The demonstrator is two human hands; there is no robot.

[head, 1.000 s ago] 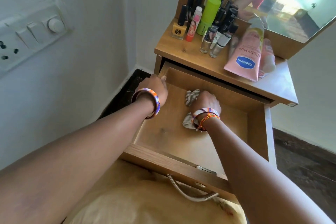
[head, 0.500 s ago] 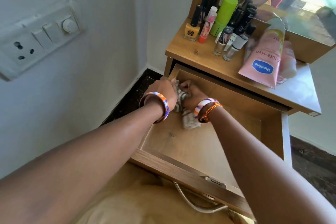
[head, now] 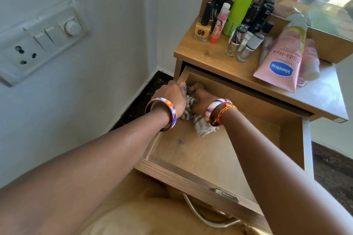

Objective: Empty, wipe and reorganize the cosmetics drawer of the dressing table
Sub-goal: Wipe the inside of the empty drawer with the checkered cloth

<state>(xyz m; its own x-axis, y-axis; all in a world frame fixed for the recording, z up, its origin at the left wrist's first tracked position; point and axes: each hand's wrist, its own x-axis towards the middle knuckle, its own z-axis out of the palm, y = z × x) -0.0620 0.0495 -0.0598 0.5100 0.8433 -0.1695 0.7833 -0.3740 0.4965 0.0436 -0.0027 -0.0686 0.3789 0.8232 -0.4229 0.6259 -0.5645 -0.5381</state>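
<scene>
Cloth [head: 198,120], striped, bunched under my right hand [head: 200,99] in the far left corner of the open drawer [head: 200,179]; my fingers curl round it, its loose tail trails toward me, and the unwiped floor lies nearer me and rightward. My left hand [head: 172,94] grips the drawer's left wall just beside it. Drawer contents: cloth only; bottles [head: 235,25] and pink tube [head: 280,63] stand on the tabletop [head: 214,59] above.

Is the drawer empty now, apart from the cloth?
Yes, as visible: the drawer shows bare wood around the cloth; the cosmetics stand on top.
</scene>
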